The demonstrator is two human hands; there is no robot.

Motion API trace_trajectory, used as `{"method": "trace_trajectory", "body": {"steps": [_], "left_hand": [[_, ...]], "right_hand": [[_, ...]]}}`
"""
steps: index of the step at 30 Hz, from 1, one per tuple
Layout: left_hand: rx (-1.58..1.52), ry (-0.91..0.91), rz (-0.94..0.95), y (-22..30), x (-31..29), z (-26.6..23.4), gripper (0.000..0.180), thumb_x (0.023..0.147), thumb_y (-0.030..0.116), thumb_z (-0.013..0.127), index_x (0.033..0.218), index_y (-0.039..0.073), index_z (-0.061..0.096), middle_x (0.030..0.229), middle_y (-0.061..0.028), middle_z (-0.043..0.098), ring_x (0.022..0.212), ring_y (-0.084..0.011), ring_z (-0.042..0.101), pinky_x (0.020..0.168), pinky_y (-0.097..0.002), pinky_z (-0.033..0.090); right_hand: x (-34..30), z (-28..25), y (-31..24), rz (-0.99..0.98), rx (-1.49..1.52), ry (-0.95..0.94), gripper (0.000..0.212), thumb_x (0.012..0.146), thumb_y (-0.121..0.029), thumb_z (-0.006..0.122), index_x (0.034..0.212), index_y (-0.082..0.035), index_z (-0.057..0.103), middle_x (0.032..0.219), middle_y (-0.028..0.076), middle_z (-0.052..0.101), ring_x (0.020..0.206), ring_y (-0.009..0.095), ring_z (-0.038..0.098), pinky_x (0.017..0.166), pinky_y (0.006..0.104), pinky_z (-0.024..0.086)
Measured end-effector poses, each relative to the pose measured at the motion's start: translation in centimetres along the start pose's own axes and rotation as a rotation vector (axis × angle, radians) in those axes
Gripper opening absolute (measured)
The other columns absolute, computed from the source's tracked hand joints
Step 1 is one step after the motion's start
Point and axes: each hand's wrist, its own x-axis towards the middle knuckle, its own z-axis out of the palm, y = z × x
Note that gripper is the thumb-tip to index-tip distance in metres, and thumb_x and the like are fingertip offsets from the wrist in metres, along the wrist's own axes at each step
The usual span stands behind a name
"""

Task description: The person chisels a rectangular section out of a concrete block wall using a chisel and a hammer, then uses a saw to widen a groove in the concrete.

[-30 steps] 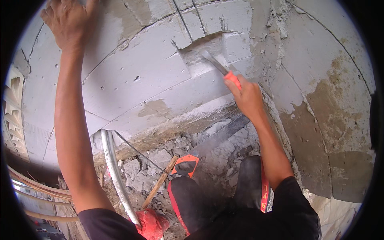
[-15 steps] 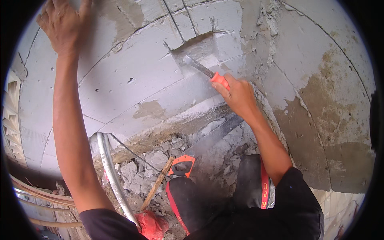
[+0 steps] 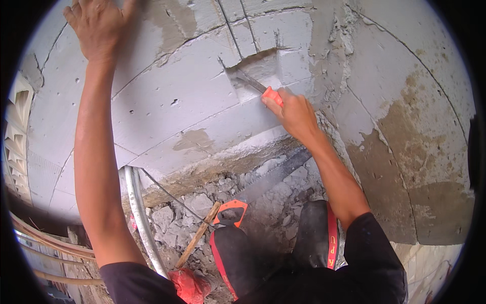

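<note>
My right hand (image 3: 297, 115) is closed around the orange-red handle of a chisel (image 3: 255, 85). The blade points up and left into a rectangular recess (image 3: 263, 66) cut in the pale grey block wall, and its tip is inside the recess, hard to make out against the dusty surface. Higher up at the left, my left hand (image 3: 101, 28) rests flat against the wall (image 3: 152, 109) with its fingers spread, holding nothing. Two narrow grooves run down the wall to the top of the recess.
Broken rubble (image 3: 200, 205) covers the ground below the wall. A handsaw (image 3: 238, 203) with an orange and black handle lies on it, beside a wooden stick (image 3: 197, 235). A pale pipe (image 3: 139, 213) and a red bag (image 3: 187, 286) are at the left. Another wall (image 3: 405, 152) stands at the right.
The chisel has gone further into the recess, its tip now against the inner surface. My left hand stays on the wall. The whole view has shifted slightly.
</note>
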Motion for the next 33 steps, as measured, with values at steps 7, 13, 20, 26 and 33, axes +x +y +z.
{"method": "trace_trajectory", "body": {"steps": [7,13,20,26,33], "left_hand": [[0.094,-0.014,0.058,-2.2,-0.7,0.0,0.068,0.097,0.04,0.06,0.151,0.003,0.041,0.156,-0.0225,0.038,0.148,-0.0375,0.03,0.123,-0.0516,0.017],[0.057,0.024,0.045,-2.5,-0.7,0.9,0.069,0.095,0.052,0.055,0.148,0.008,0.046,0.153,-0.0199,0.042,0.146,-0.0364,0.034,0.121,-0.0505,0.021],[-0.058,0.07,0.102,-3.5,-0.3,1.2,0.077,0.095,0.072,0.046,0.148,0.017,0.049,0.151,-0.0123,0.047,0.144,-0.0286,0.039,0.119,-0.0513,0.023],[-0.022,0.048,0.094,-3.1,-0.4,0.6,0.067,0.096,0.065,0.051,0.146,0.02,0.051,0.152,-0.0126,0.046,0.144,-0.0292,0.039,0.119,-0.0523,0.024],[0.051,0.004,0.035,-2.0,-0.5,-0.3,0.066,0.094,0.042,0.062,0.146,0.005,0.045,0.153,-0.0224,0.04,0.144,-0.0404,0.034,0.119,-0.0524,0.024]], "right_hand": [[-2.6,1.5,-0.4,0.04,0.189,-0.02,0.045,0.096,-0.045,0.064,0.089,0.0,0.065,0.072,0.023,0.066,0.073,0.046,0.064,0.065,0.0495,0.05],[0.5,1.4,-3.5,-0.016,0.128,-0.075,0.047,0.099,-0.044,0.06,0.088,0.002,0.062,0.073,0.025,0.065,0.07,0.043,0.065,0.064,0.0484,0.048],[-6.8,3.9,3.2,0.3,0.697,-0.031,0.039,0.105,-0.04,0.051,0.095,-0.003,0.059,0.066,0.007,0.057,0.058,0.018,0.059,0.054,0.0355,0.042],[-8.0,8.7,4.5,0.197,0.716,0.142,0.041,0.109,-0.037,0.042,0.101,-0.002,0.061,0.068,-0.003,0.045,0.053,0.005,0.041,0.045,0.0234,0.034],[0.6,8.6,-0.3,0.136,0.826,0.175,0.045,0.109,-0.038,0.042,0.089,-0.001,0.06,0.068,-0.002,0.045,0.055,0.006,0.042,0.048,0.0243,0.034]]}}
